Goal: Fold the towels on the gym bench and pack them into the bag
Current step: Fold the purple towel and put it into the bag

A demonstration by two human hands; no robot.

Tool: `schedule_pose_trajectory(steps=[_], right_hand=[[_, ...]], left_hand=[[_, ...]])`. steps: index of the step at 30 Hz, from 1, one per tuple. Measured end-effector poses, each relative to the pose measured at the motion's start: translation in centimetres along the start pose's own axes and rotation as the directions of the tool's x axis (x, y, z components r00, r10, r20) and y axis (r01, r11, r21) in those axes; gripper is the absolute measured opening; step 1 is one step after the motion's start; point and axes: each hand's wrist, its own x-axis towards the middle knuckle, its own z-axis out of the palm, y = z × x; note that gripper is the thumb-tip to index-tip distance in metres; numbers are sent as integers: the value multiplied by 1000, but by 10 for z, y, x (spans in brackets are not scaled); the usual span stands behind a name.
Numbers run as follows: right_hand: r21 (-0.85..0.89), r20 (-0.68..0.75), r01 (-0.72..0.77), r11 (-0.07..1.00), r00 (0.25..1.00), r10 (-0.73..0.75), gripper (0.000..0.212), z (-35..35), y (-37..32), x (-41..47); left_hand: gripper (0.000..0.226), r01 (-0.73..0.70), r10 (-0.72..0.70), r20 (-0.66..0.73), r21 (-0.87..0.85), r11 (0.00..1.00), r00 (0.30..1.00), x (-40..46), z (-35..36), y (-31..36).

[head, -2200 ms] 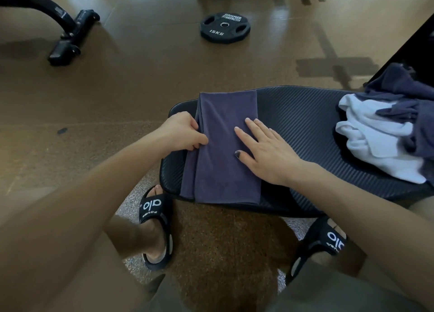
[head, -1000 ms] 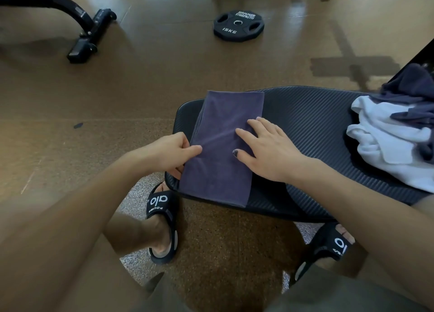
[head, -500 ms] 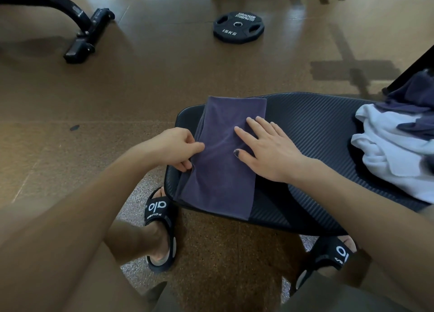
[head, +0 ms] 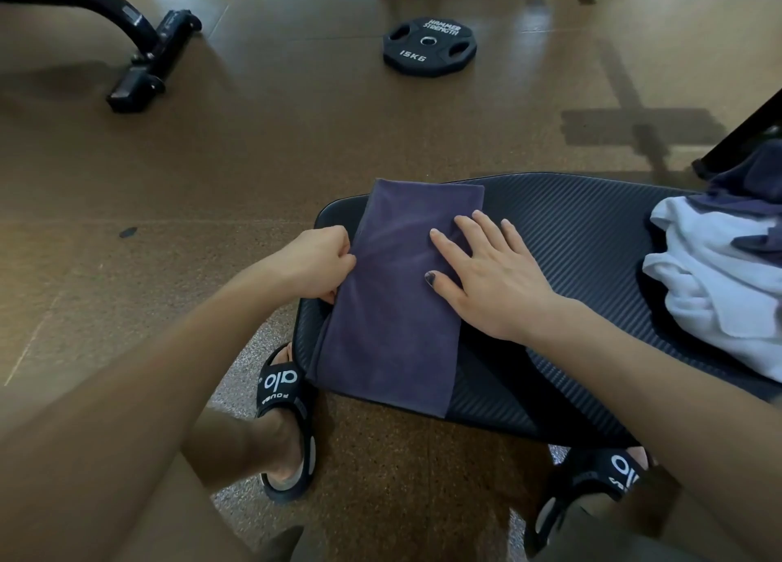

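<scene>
Across the middle of the frame, a dark purple towel [head: 397, 290] is lying folded into a long strip over the left end of the black ribbed gym bench [head: 584, 231], its near end hanging just past the bench's front edge. The left hand [head: 315, 261] is sitting at the strip's left edge, fingers curled round and gripping the cloth there. The right hand [head: 491, 273] is lying flat on the towel's right side, fingers straight and slightly spread, palm pressing the fabric against the bench.

Toward the right edge of the frame, a crumpled white towel [head: 711, 282] is resting on the bench, well apart from the folded strip, with more dark purple cloth [head: 749, 189] draping over its upper part; whether that is one towel or several cannot be told.

Below the bench, two feet in black slides [head: 281, 388] are standing on the brown speckled floor [head: 127, 180]. In the upper centre, a black weight plate [head: 429, 45] marked 15KG is lying flat on the floor, and in the upper left the black foot of a machine frame [head: 148, 58] is showing.
</scene>
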Motion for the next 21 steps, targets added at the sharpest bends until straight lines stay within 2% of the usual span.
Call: schedule_pose_trajectory(steps=[4, 7, 10, 13, 16, 19, 21], right_hand=[[-8, 29, -4, 1000, 1000, 4, 71, 1, 2, 1], [-4, 25, 5, 1000, 1000, -5, 73, -1, 2, 3], [22, -19, 48, 999, 999, -47, 71, -2, -2, 9], [29, -4, 82, 996, 997, -82, 70, 0, -5, 13], [17, 21, 52, 998, 998, -52, 71, 3, 0, 14], [21, 4, -2, 1000, 1000, 2, 73, 2, 8, 20], [34, -25, 10, 999, 1000, -9, 72, -1, 8, 26]], left_hand=[[14, -17, 18, -20, 44, 999, 1000, -2, 2, 1], [25, -41, 53, -116, 107, 993, 992, 2, 3, 2], [30, -39, 52, -182, 73, 997, 982, 10, 0, 5], [21, -50, 63, -159, 86, 995, 985, 19, 0, 7], [15, -51, 56, -135, 43, 998, 989, 23, -3, 5], [13, -33, 28, -90, -49, 998, 996, 28, -4, 6], [17, -52, 49, -109, -24, 998, 993, 32, -6, 9]])
